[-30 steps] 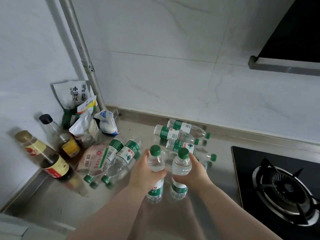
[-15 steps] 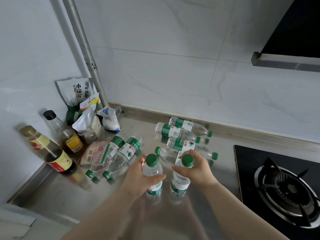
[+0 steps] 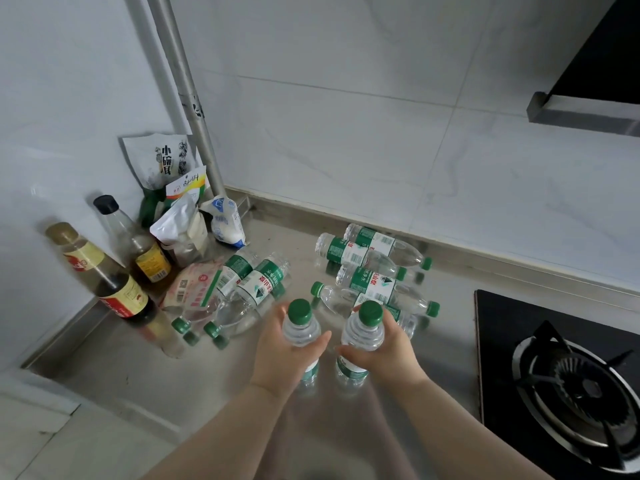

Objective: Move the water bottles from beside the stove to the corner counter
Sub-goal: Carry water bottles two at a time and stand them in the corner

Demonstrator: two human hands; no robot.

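Note:
My left hand (image 3: 282, 355) grips an upright green-capped water bottle (image 3: 300, 329) around its middle. My right hand (image 3: 388, 351) holds a second upright bottle (image 3: 363, 332) the same way, just to the right of the first. Both bottles stand on or just above the steel counter (image 3: 173, 386). Behind my hands, several more bottles (image 3: 367, 258) lie on their sides near the back wall. Two bottles (image 3: 249, 289) lie towards the corner on the left.
The corner holds two sauce bottles (image 3: 114, 289), several food packets (image 3: 173, 168) and a pink packet (image 3: 194, 285). A metal pipe (image 3: 187, 98) runs up the corner. A black gas stove (image 3: 568, 382) lies at the right, with a hood (image 3: 588, 109) above.
My right hand slid from the bottle's cap down onto its shoulder. Both upright bottles stay close together in my hands.

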